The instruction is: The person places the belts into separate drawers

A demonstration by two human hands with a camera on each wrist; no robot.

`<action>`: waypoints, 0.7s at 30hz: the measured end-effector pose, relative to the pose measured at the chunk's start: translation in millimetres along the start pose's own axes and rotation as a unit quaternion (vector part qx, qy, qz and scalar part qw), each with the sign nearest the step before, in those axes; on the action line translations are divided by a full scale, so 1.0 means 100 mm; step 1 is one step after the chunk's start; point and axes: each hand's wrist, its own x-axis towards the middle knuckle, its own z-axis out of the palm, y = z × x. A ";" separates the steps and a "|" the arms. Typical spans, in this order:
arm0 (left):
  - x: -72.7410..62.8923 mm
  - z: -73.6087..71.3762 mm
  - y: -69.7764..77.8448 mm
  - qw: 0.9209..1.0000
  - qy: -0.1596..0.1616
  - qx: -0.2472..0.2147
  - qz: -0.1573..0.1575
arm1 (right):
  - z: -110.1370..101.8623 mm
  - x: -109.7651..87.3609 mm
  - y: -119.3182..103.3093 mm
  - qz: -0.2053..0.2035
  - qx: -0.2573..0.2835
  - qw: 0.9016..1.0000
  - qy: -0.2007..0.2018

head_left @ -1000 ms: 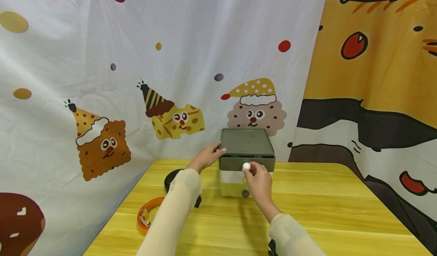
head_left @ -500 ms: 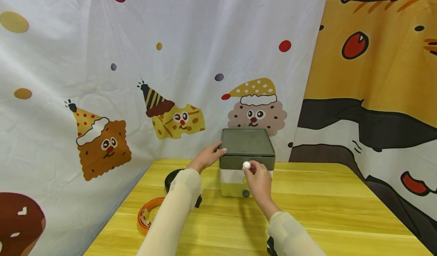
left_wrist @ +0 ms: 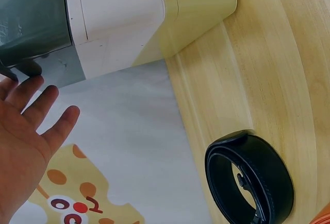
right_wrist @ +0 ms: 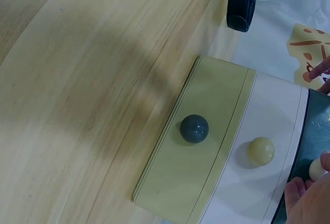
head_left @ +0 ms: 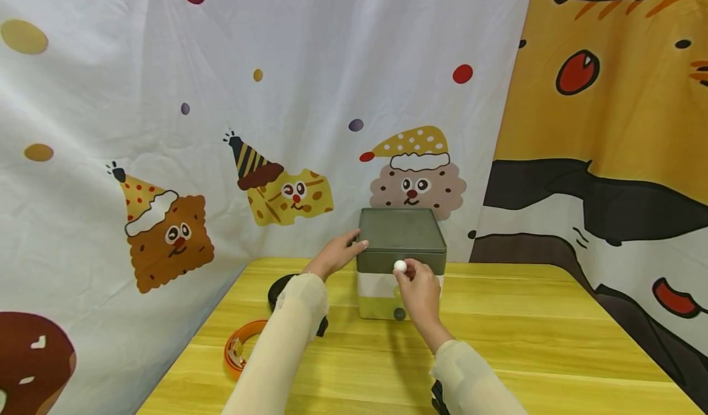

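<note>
A small three-tier drawer box [head_left: 376, 284] stands on the table, with a dark green top tier, a white middle one and a yellow-green base. My right hand [head_left: 421, 295] pinches the round white knob [head_left: 400, 266] of the dark green top drawer [head_left: 376, 262] between thumb and fingers. That drawer's front sits flush under the lid. My left hand [head_left: 334, 256] rests against the box's upper left edge, fingers extended. In the right wrist view, a yellowish knob [right_wrist: 261, 151] and a dark grey knob [right_wrist: 194, 128] show on the lower two drawers.
Left of the box lies a coiled black belt [left_wrist: 273, 175]. An orange coiled belt [head_left: 230, 353] is nearer, partly hidden by my left sleeve. A printed cartoon curtain [head_left: 310, 64] hangs directly behind the wooden table [head_left: 525, 329].
The top drawer has slid inward with my right hand on its knob. The dark gap under the lid, with green bits showing inside, has closed. My left hand has stayed in place.
</note>
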 end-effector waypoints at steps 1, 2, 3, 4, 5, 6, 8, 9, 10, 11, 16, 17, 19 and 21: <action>0.00 0.00 0.00 1.000 0.000 0.000 0.000 | 0.00 0.00 0.00 0.000 0.000 1.000 0.000; 0.00 0.00 0.00 1.000 -0.001 0.000 0.000 | 0.00 0.01 0.00 0.002 -0.001 1.000 -0.001; 0.00 0.00 0.00 1.000 -0.001 0.001 0.001 | 0.00 0.01 0.00 0.001 -0.001 1.000 -0.001; 0.00 0.00 0.00 1.000 -0.001 0.002 0.001 | 0.00 0.01 0.00 0.000 -0.002 1.000 -0.001; 0.00 0.00 0.00 1.000 -0.001 0.002 0.001 | 0.00 0.01 0.00 0.000 -0.002 1.000 -0.002; 0.00 0.00 0.00 1.000 -0.001 0.004 0.000 | 0.00 0.02 0.00 -0.001 -0.001 1.000 -0.001; 0.01 0.00 0.00 1.000 -0.001 0.005 0.000 | 0.00 0.02 0.00 -0.003 0.000 1.000 0.001; 0.00 0.00 0.00 1.000 0.000 0.005 0.000 | 0.00 0.02 0.00 -0.003 0.001 1.000 0.002; 0.00 0.00 0.00 1.000 0.000 0.005 0.000 | 0.01 0.02 0.01 -0.004 0.001 1.000 0.003; 0.00 0.00 0.00 1.000 0.000 0.004 0.000 | 0.01 0.02 0.01 -0.004 0.001 1.000 0.005; 0.00 0.00 0.01 1.000 0.000 0.000 -0.001 | 0.01 0.02 0.01 -0.003 0.001 1.000 0.010; 0.00 0.00 0.01 1.000 0.000 -0.001 -0.001 | 0.01 0.02 0.01 -0.002 0.002 1.000 0.010; 0.00 0.00 0.01 1.000 0.000 -0.001 -0.001 | 0.01 0.02 0.01 -0.001 0.002 1.000 0.008; 0.00 0.00 0.01 1.000 0.000 -0.001 -0.002 | 0.01 0.03 0.01 0.001 0.003 1.000 0.007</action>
